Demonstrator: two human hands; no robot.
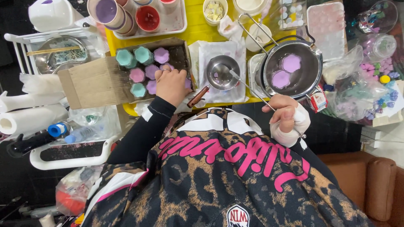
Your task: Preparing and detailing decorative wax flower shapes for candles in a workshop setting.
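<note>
My left hand (171, 84), in a black sleeve, rests on the near right corner of a cardboard box (94, 82). The box holds several small flower-shaped pieces (143, 67) in teal, pink and purple. My right hand (285, 114), wrapped in white at the wrist, pinches a thin metal stick (252, 90). The stick's far tip reaches the rim of a small steel ladle pot (221, 73) with a wooden handle. Right of it stands a larger steel pot (290, 69) with two purple flower-shaped pieces lying in it.
The yellow table (198, 29) carries a tray of cups (143, 17), a bowl of flakes (214, 10) and white moulds (326, 21). Bags of coloured pieces (374, 80) lie at right. Paper rolls (25, 113) and bottles sit left, a brown seat (370, 180) lower right.
</note>
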